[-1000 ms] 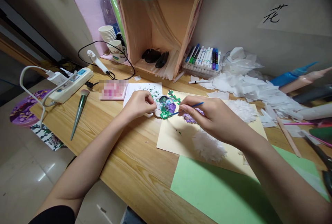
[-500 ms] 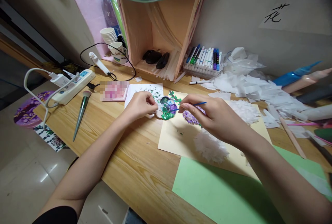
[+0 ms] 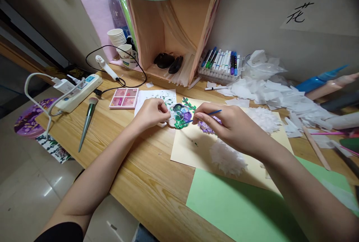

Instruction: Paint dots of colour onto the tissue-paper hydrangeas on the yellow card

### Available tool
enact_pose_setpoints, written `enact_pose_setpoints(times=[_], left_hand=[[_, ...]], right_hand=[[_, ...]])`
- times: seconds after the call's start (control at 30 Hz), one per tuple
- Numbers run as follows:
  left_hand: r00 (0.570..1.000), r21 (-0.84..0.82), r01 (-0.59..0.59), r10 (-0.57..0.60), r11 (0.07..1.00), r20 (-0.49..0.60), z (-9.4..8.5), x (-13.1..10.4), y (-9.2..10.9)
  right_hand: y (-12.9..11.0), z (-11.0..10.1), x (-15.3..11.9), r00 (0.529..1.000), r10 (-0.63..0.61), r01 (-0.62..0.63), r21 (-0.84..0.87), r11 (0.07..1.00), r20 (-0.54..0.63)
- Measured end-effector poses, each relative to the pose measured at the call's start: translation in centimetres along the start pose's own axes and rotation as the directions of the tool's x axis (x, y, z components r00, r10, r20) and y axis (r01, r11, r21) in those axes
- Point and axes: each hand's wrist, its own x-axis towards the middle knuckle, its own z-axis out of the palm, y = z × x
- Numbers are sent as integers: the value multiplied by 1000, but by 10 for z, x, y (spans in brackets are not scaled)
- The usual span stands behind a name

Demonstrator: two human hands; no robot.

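Observation:
Between finger and thumb, my left hand (image 3: 153,112) pinches the left rim of a flower-shaped paint palette (image 3: 178,107) with green and purple paint in its wells. My right hand (image 3: 224,122) grips a thin blue paintbrush (image 3: 214,112), whose tip lies at the green paint on the palette's lower side. Under my right hand is a cream sheet (image 3: 185,148). On it are a purple paper flower (image 3: 206,127), partly covered by my fingers, painted green leaves (image 3: 189,103), and two white paper flowers, one nearer (image 3: 228,158) and one to the right.
A paint-specked white paper (image 3: 153,94) lies behind my left hand. Left are a pink makeup palette (image 3: 124,98), a makeup brush (image 3: 88,122) and a power strip (image 3: 80,92). White paper scraps (image 3: 266,92) and markers (image 3: 221,62) fill the back right. A green sheet (image 3: 224,204) lies in front.
The paintbrush tip has shifted down and left, from near the purple paint to the green paint. My left hand and the palette stay in place.

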Motion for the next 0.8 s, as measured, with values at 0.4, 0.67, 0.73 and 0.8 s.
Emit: enact_pose_setpoints(times=[0.4, 0.67, 0.73, 0.8], left_hand=[[1000, -10, -1, 1, 1000, 2, 0, -1, 0], [1000, -15, 1, -1, 1000, 4, 0, 0, -1], [1000, -14, 4, -4, 1000, 4, 0, 0, -1], [1000, -13, 6, -6, 1000, 2, 1, 0, -1]], right_hand=[[-1, -2, 0, 1000, 27, -27, 36, 999, -1], [1, -1, 0, 1000, 25, -25, 24, 999, -3], [1, -1, 1, 1000, 23, -23, 27, 999, -13], [1, -1, 1, 1000, 23, -22, 20, 1000, -22]])
